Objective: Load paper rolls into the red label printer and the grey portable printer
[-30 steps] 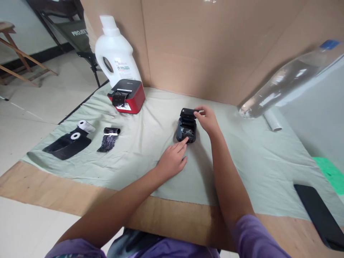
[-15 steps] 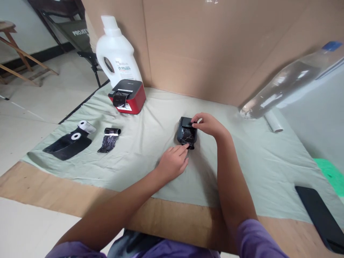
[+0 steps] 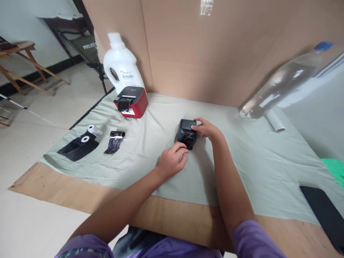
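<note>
You have two hands at one small black printer (image 3: pixel 187 124), which stands on the green cloth (image 3: pixel 156 172) in the middle of the table, before you. Your right hand (image 3: pixel 208 129) has its thumb on the lowered lid and its other fingers by the right side; I cannot tell if they press together on it. Your left hand (image 3: pixel 173 159) has bent fingers at the near end of one shiny black strip (image 3: pixel 188 136), but I cannot tell if they pinch it. To the left there are one red printer (image 3: pixel 139 106), one white jug (image 3: pixel 119 62) behind it, two rolls with white ends (image 3: pixel 96 131) and one black roll (image 3: pixel 116 134). To the right there are one clear bottle (image 3: pixel 285 80), one pale tube (image 3: pixel 275 122) and one phone (image 3: pixel 322 206).
</note>
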Available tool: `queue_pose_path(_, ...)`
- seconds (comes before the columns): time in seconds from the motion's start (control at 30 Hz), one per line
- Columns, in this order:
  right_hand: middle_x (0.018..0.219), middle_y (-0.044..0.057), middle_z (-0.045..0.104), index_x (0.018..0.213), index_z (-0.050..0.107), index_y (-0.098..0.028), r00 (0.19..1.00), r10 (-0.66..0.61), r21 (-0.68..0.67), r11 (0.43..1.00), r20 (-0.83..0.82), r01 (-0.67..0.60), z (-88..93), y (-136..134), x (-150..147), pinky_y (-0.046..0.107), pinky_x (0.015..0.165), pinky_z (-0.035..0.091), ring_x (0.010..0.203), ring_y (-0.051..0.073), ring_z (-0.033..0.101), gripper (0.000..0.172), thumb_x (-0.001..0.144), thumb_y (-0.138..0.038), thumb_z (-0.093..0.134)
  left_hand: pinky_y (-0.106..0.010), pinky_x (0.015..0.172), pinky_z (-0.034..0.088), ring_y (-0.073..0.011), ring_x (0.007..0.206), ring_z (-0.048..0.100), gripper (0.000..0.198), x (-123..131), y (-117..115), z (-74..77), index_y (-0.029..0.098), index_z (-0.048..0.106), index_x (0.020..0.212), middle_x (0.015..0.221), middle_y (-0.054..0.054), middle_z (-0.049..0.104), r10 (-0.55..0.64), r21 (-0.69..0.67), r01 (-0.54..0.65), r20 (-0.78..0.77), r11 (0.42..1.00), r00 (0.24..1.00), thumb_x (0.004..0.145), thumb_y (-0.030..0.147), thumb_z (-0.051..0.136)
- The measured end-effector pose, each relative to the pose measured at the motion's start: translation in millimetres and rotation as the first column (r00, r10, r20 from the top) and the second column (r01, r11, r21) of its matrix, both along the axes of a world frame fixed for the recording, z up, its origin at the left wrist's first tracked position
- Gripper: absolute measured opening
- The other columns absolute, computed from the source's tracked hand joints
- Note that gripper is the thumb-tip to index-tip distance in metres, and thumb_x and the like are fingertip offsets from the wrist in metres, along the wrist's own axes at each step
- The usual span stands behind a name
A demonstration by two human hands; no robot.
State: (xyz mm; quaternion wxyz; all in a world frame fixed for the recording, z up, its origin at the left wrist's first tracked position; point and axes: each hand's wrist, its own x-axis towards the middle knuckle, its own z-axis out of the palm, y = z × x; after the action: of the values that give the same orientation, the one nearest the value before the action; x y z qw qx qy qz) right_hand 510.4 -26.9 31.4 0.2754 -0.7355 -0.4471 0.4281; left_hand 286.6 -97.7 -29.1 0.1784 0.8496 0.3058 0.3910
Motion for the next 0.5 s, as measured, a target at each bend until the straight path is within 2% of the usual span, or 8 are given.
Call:
queue_pose_path(0.13,0.080,0.002,0.065,0.131,0.058,-0.025,0.999,0.044,0.035,0.998,-0.030,-0.043,-4.3,-3,6,0.025,0.051,0.036,0.061,0.016,0.057,0.064,0.074,-0.043,0.083,-0.025,0.070,0.051,-0.0122,0.076,0.064,0.021,1,3,0.1,0.019,0.071,0.099,0.109,-0.007,0.069,0.027,-0.124,-0.018,0.074,0.992,0.997,0.093,0.016,0.052)
queue_pose_path(0.3,0.113,0.009,0.070,0.143,0.052,-0.023,0.996,0.086,-0.062,0.994,0.008,-0.085,0.7,-3,13,0.021,0.053,0.038,0.071,0.013,0.062,0.060,0.088,-0.041,0.070,-0.023,0.067,0.048,-0.0109,0.071,0.059,0.018,3,15,1.4,0.019,0.070,0.102,0.102,-0.006,0.067,0.102,-0.326,-0.038,0.182,0.945,0.978,0.093,0.019,0.054)
queue_pose_path(0.4,0.127,0.011,0.068,0.142,0.055,-0.021,0.994,0.105,-0.091,0.991,0.025,-0.102,7.5,-3,17,0.022,0.057,0.041,0.077,0.013,0.064,0.053,0.093,-0.041,0.064,-0.023,0.065,0.046,-0.0115,0.071,0.059,0.017,2,25,-2.7,0.018,0.070,0.100,0.098,-0.005,0.069,0.203,-0.434,-0.091,0.220,0.896,0.954,0.091,0.020,0.056)
queue_pose_path(0.5,0.128,0.012,0.068,0.137,0.059,-0.020,0.992,0.116,-0.092,0.990,0.040,-0.112,12.1,-4,20,0.023,0.060,0.044,0.079,0.014,0.065,0.046,0.096,-0.040,0.060,-0.022,0.062,0.045,-0.0106,0.066,0.056,0.019,1,37,-4.7,0.017,0.069,0.104,0.097,-0.004,0.069,0.258,-0.590,-0.077,0.230,0.804,0.938,0.090,0.025,0.058)
